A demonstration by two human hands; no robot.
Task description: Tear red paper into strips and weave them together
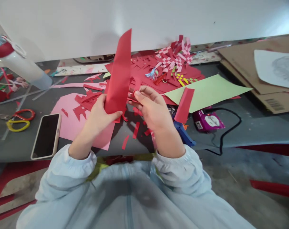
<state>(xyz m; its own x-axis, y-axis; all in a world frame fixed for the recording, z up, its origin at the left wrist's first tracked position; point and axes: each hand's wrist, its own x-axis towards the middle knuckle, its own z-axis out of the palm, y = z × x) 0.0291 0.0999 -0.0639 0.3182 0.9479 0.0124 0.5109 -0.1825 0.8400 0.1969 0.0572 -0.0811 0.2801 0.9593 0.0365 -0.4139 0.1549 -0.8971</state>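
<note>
The single view looks from the wearer's head, forward and steeply down, close over the tabletop (249, 127).

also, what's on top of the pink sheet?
Red scraps lie over the upper part of the pink sheet, plus a small red piece near its left side. The left hand and forearm cover part; can't tell what's there.
</note>
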